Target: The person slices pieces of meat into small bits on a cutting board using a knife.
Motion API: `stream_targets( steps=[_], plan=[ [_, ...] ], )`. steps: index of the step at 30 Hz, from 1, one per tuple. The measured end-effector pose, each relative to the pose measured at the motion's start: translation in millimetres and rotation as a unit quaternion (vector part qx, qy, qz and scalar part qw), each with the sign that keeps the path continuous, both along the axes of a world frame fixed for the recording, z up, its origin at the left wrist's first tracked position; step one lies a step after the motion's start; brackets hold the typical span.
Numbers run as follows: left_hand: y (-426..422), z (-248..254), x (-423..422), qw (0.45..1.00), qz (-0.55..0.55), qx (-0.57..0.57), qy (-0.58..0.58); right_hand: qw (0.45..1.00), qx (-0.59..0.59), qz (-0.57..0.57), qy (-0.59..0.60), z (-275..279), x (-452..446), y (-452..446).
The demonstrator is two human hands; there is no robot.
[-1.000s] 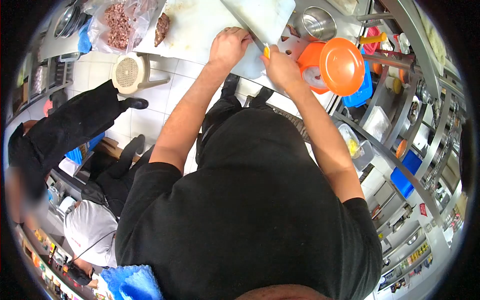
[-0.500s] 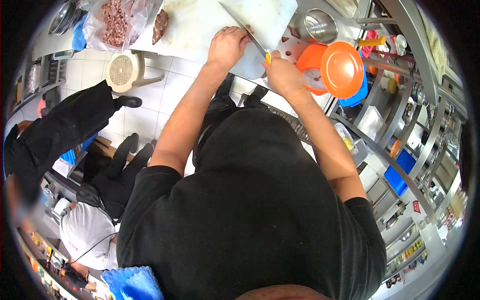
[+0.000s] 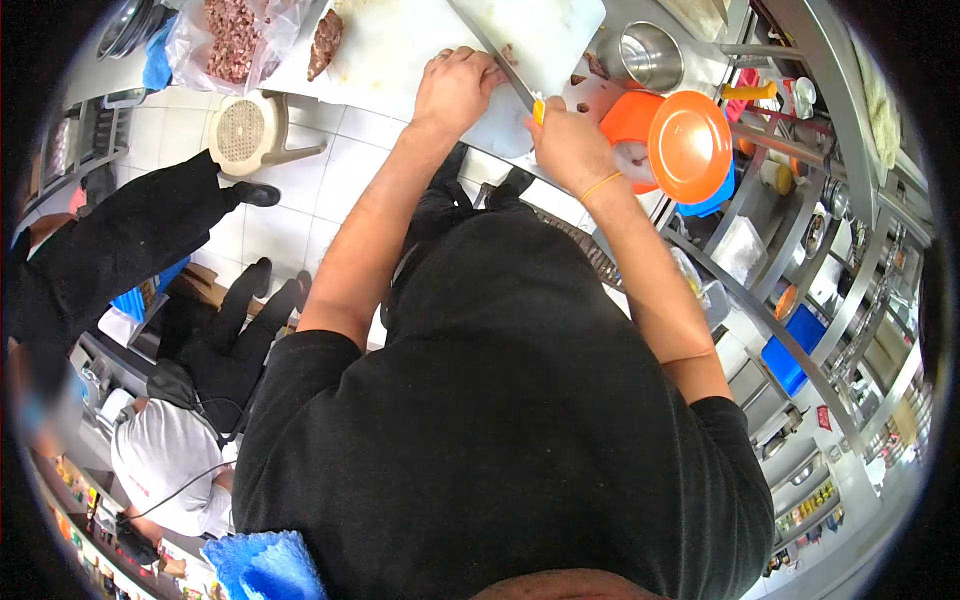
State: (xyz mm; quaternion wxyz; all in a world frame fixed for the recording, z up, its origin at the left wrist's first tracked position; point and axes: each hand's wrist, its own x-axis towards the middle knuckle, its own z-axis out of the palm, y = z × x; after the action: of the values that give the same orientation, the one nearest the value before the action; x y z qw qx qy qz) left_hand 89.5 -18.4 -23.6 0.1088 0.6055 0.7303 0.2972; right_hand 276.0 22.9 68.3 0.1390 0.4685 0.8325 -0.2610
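My right hand [image 3: 575, 150] is wrapped round the yellow handle of a kitchen knife [image 3: 497, 58], whose long blade points away across the white cutting board [image 3: 400, 50]. Close to the blade's left side, my left hand [image 3: 455, 90] rests on the board with fingers curled down; whatever lies under the fingertips is hidden. A small bit of dark meat [image 3: 508, 52] shows just right of the blade. Farther left on the board lies a larger piece of brown-red meat [image 3: 325, 45]. Chopped meat [image 3: 230, 45] fills a clear plastic bag [image 3: 185, 55] at the left.
Right of the board stand a steel pot [image 3: 650, 58] and an orange container [image 3: 628, 118] beside an orange lid [image 3: 690, 147]. Metal shelving [image 3: 800, 230] runs down the right. A plastic stool [image 3: 240, 135] and two other people, one in a white shirt [image 3: 175, 465], are at left.
The view has shifted slightly. The knife and both hands keep nearly the same place on the board, with only a small movement of the blade. The people at left have shifted a little.
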Motion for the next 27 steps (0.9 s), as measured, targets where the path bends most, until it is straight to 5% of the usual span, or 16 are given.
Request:
stream_targets(
  steps=[5, 14, 23, 27],
  plan=[
    [4, -4, -5, 0.999, -0.037, -0.023, 0.007, 0.999, 0.003, -0.036, 0.032, -49, -19, 2],
    [-11, 11, -5, 1.0, 0.006, -0.026, -0.016, 1.0, -0.008, 0.028, 0.009, 13, -13, 11],
    [-3, -2, -13, 0.996, -0.064, -0.041, 0.04, 0.998, -0.004, -0.032, 0.047, -55, -36, 8],
    [-12, 7, -13, 0.999, -0.039, -0.036, 0.004, 1.0, -0.009, 0.005, 0.024, -23, -37, 22]
  ],
)
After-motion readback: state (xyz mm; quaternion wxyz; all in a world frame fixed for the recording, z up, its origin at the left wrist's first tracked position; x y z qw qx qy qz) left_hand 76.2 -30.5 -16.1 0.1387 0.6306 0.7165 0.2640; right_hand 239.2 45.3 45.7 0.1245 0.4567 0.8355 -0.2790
